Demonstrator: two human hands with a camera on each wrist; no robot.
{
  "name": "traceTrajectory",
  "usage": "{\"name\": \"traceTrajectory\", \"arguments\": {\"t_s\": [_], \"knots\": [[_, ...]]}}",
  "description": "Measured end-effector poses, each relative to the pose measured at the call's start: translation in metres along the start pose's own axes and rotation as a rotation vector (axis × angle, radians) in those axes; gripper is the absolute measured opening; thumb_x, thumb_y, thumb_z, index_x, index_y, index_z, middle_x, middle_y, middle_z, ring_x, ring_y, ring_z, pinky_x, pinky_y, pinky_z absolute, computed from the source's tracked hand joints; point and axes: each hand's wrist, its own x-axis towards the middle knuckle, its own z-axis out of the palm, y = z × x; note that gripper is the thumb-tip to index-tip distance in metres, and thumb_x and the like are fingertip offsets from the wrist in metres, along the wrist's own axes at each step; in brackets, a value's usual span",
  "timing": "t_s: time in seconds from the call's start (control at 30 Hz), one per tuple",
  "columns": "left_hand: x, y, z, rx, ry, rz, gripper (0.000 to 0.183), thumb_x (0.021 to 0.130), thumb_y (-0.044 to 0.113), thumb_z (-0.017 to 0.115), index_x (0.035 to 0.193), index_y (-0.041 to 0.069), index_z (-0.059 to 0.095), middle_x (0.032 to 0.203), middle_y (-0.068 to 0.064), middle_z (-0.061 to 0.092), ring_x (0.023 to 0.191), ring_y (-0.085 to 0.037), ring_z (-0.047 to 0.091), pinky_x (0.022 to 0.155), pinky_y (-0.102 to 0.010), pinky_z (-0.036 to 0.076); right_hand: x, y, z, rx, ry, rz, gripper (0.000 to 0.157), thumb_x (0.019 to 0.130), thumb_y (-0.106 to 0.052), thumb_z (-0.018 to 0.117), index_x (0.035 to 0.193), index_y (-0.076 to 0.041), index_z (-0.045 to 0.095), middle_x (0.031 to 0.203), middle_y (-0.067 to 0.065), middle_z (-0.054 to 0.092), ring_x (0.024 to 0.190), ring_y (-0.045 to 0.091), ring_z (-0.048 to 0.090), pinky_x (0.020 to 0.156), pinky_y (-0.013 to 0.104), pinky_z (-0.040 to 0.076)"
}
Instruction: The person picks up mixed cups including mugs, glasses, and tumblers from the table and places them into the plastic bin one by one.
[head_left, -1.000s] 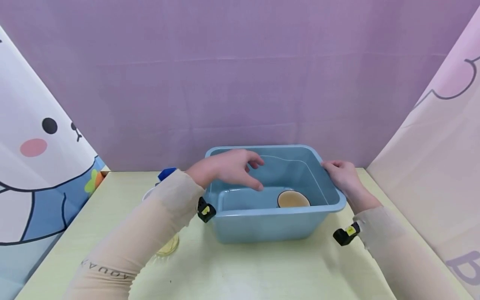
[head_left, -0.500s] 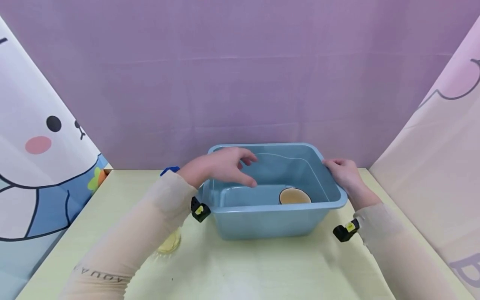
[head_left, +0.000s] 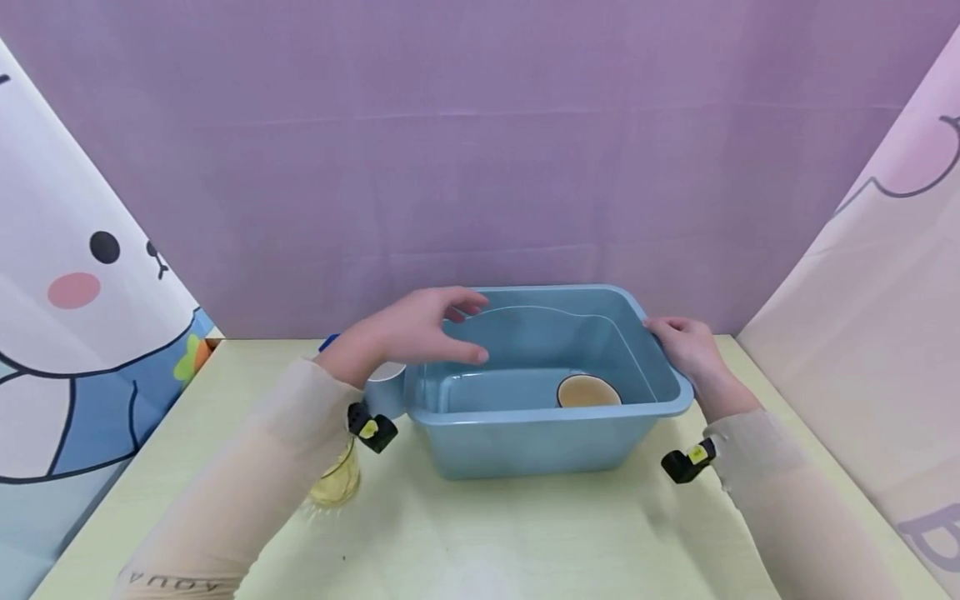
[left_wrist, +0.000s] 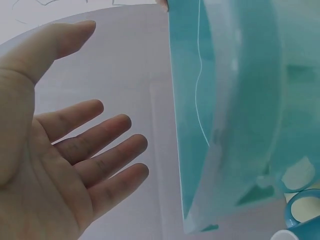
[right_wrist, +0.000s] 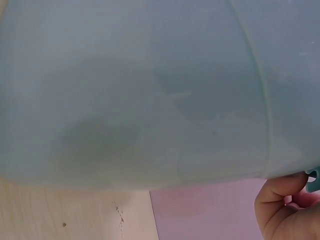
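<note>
A blue rectangular plastic basin (head_left: 525,446) stands on the table. Inside it, toward the right, is a round vessel with a cream interior and dark rim (head_left: 588,392), perhaps a bowl. My left hand (head_left: 423,325) hovers over the basin's left side with fingers spread and nothing held; the left wrist view shows the open palm (left_wrist: 55,185) apart from the rim. At the right rim, my right hand (head_left: 686,350) pinches the edge between thumb and fingers, also visible in the right wrist view, where the basin's outer wall (right_wrist: 125,100) fills most of the picture.
Left of the basin stands a light blue mug (head_left: 386,392), partly behind my left wrist. A yellowish glass (head_left: 339,482) is half covered by the left forearm. Some blue object (head_left: 327,342) peeks out behind that arm. A purple cloth (head_left: 480,167) hangs behind the table.
My left hand has drifted left across the basin, still spread, and the light blue mug has come into sight beneath its wrist. The right hand keeps its hold on the rim.
</note>
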Motion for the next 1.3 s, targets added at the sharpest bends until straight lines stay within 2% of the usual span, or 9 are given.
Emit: {"name": "traceTrajectory", "arguments": {"t_s": [0.23,0.67,1.13,1.3], "knots": [[-0.010,-0.008,-0.002,-0.038,0.065,0.005,0.070,0.079,0.038,0.073,0.139,0.019,0.044,0.139,0.002,0.049,0.124,-0.019,0.049,0.101,-0.040,0.044,0.000,0.002,0.000,0.015,-0.017,0.007,0.062,0.096,-0.046,0.042,0.137,0.001,0.046,0.132,0.022,0.052,0.086,0.007,0.057,0.067,0.014,0.051],[-0.020,-0.023,-0.004,-0.086,0.130,0.013,0.071,0.079,0.038,0.074,0.140,0.019,0.043,0.137,-0.001,0.052,0.122,-0.021,0.051,0.103,-0.045,0.041,0.001,0.003,0.001,0.036,-0.026,0.020,0.064,0.096,-0.049,0.042,0.137,-0.001,0.046,0.134,0.021,0.050,0.102,0.020,0.056,0.068,0.012,0.050],[-0.035,-0.043,0.001,-0.123,0.204,0.001,0.076,0.079,0.037,0.075,0.143,0.016,0.039,0.142,-0.004,0.047,0.125,-0.026,0.050,0.104,-0.046,0.041,0.001,0.002,0.002,0.018,-0.005,0.006,0.062,0.095,-0.048,0.043,0.135,0.000,0.049,0.131,0.021,0.052,0.083,0.006,0.057,0.066,0.015,0.051],[-0.041,-0.048,0.005,-0.125,0.232,-0.020,0.076,0.079,0.035,0.076,0.142,0.013,0.040,0.143,-0.004,0.046,0.124,-0.028,0.050,0.104,-0.046,0.042,0.002,0.003,0.002,0.011,0.001,0.008,0.062,0.095,-0.048,0.043,0.134,0.000,0.049,0.130,0.022,0.052,0.083,0.006,0.056,0.066,0.015,0.051]]}}
